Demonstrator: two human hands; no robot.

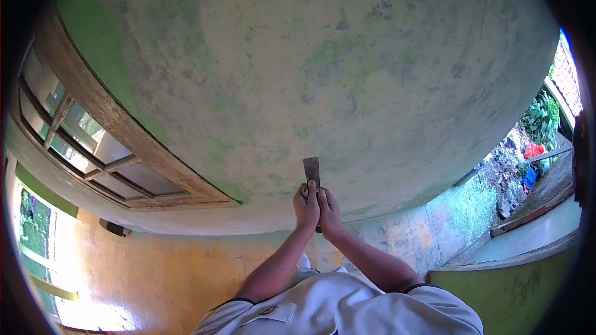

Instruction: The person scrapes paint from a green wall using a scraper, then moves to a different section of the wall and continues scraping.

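A putty knife [311, 167] points away from me, its flat dark metal blade standing out beyond my fingers, close in front of the wall [261, 87]. My left hand [306, 209] is closed around its handle, with the thumb laid along it toward the blade. Pressed against it from the right, my right hand [329, 212] is also wrapped on the handle. The handle's dark lower end shows beneath the two hands; most of the grip is hidden by fingers. The wall bears pale, patchy filler over green paint.
On the left, a worn wooden window frame [155, 155] with glass panes borders the wall. Yellowish floor tiles [180, 267] run below, with a dark box [113, 228] by the wall base. Right, a low green wall [509, 291] stands near rubbish [509, 174] and plants [542, 118].
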